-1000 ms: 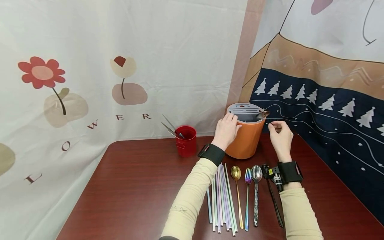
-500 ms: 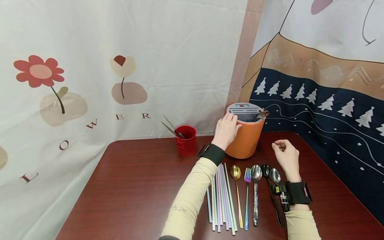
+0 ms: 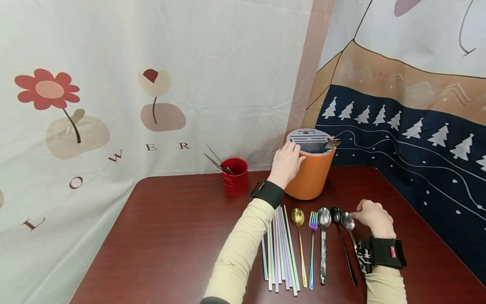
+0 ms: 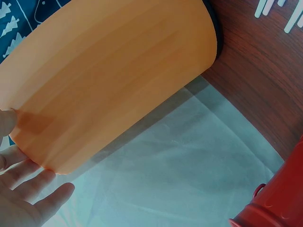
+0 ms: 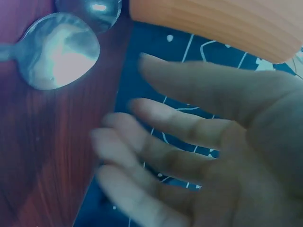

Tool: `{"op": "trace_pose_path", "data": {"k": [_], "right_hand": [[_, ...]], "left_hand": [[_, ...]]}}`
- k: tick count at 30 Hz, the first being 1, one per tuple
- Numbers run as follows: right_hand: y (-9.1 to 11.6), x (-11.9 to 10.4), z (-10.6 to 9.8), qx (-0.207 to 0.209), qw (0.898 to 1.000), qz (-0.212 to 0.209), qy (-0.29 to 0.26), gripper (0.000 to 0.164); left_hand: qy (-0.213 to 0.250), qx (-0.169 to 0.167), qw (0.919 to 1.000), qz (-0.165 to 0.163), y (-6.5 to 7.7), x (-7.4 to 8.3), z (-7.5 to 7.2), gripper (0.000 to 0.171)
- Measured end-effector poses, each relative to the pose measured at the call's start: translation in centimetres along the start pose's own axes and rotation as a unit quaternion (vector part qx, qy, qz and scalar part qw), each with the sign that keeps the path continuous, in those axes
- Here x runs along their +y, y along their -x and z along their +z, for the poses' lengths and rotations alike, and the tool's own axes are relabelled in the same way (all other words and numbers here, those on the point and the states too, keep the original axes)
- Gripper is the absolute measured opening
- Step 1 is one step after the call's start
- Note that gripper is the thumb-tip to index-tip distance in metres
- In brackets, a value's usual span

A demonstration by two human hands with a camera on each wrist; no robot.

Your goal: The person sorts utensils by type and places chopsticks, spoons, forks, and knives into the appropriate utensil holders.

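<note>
My left hand [image 3: 285, 166] holds the upper rim of an orange cutlery holder [image 3: 312, 179], its fingers at the edge in the left wrist view. A grey slotted insert [image 3: 309, 138] fills the holder's top, and a spoon [image 3: 332, 144] leans out on the right. Down on the table, my right hand [image 3: 376, 217] is beside the bowl of the rightmost silver spoon [image 3: 347, 221]. Seen from the right wrist, its fingers are loosely bent with nothing between them, apart from that spoon's bowl [image 5: 61, 52]. A black spoon [image 3: 343, 242] lies just left of it.
Further left in the row lie a silver spoon with a patterned handle [image 3: 323, 245], a rainbow fork [image 3: 312, 249], a gold spoon [image 3: 299, 228] and several pastel chopsticks [image 3: 282, 257]. A red cup [image 3: 235, 183] with utensils stands at the back, near the hanging cloth [image 3: 228, 84].
My right hand has come away from the holder's right side, down and toward me, to the rightmost silver spoon. The left hand keeps its place on the rim.
</note>
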State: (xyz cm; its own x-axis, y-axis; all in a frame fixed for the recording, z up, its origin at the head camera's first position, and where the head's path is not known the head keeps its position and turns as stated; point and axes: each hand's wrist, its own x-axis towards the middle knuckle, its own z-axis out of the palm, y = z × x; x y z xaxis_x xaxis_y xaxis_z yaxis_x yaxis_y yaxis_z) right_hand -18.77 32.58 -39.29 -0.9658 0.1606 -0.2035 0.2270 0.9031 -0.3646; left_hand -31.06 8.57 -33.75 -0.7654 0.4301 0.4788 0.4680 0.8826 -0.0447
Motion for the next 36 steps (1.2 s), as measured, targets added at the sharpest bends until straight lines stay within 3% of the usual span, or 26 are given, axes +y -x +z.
{"op": "trace_pose_path", "data": {"k": [5, 13, 36], "right_hand": [[0.3, 0.3, 0.7, -0.067, 0.997, 0.031, -0.002, 0.023], [-0.1, 0.2, 2.1, -0.106, 0.992, 0.065, 0.004, 0.032], [-0.5, 0.6, 2.4, -0.134, 0.990, 0.003, -0.039, 0.011]], "left_hand": [[0.000, 0.001, 1.0000, 0.001, 0.1, 0.0, -0.1, 0.036], [0.003, 0.008, 1.0000, 0.003, 0.0, 0.0, 0.0, 0.036], [0.003, -0.001, 1.0000, -0.001, -0.1, 0.1, 0.1, 0.038]]}}
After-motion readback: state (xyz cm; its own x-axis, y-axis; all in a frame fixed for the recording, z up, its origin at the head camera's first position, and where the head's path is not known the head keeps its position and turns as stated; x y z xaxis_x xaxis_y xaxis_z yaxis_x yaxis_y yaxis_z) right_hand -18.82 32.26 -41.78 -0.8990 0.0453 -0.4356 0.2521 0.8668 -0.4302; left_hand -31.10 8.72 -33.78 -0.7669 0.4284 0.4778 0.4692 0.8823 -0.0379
